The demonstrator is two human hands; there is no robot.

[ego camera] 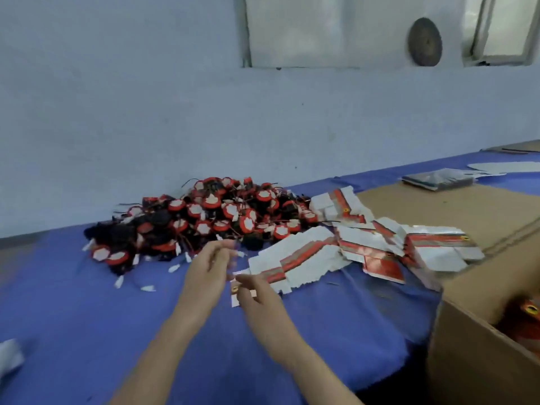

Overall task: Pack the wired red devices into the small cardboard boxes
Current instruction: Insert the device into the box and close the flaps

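Red devices heaped beyond hands, right pinching box

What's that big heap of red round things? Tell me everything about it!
The heap of red devices lies on the blue tablecloth. Each is round, red-rimmed with a white top and black body, trailing thin wires ending in small white plugs. They are tangled, tilted every way. Its right edge meets the flattened boxes. The left hand reaches its front; blur hides any contact.
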